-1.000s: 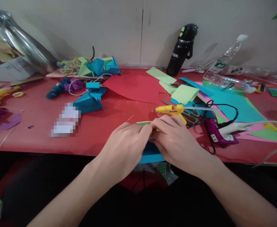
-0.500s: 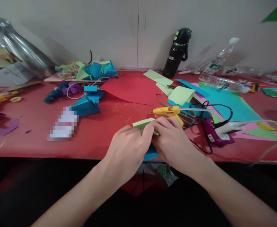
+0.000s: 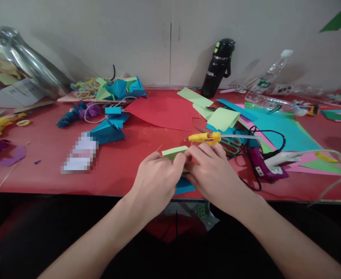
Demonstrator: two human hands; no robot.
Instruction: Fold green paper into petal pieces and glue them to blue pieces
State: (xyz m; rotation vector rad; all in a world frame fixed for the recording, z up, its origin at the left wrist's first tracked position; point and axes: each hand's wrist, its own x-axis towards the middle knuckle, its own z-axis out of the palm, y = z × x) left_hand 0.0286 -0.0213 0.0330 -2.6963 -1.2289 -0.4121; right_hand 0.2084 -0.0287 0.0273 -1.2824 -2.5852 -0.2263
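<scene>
Between my two hands is a small folded piece of light green paper [image 3: 173, 152], mostly hidden behind the fingers. My left hand [image 3: 160, 172] is closed on it, thumb toward the right. The fingers of my right hand [image 3: 209, 170] are curled at the paper's right end, close to the left thumb. A piece of blue paper [image 3: 184, 186] lies under the hands at the table's front edge. Just beyond my right hand rests a yellow hot glue gun [image 3: 205, 137] with a clear glue stick in its back.
Scissors [image 3: 231, 145], a purple power strip [image 3: 265, 166] and black cable lie to the right, near blue and pink paper sheets [image 3: 286, 133]. A red sheet [image 3: 164, 112], black bottle [image 3: 217, 69] and plastic bottles [image 3: 275, 104] are farther back. Folded blue paper [image 3: 108, 131] sits left.
The right fingers have shifted slightly along the green paper, and a small gap now shows between the hands. The camera view has tilted a little.
</scene>
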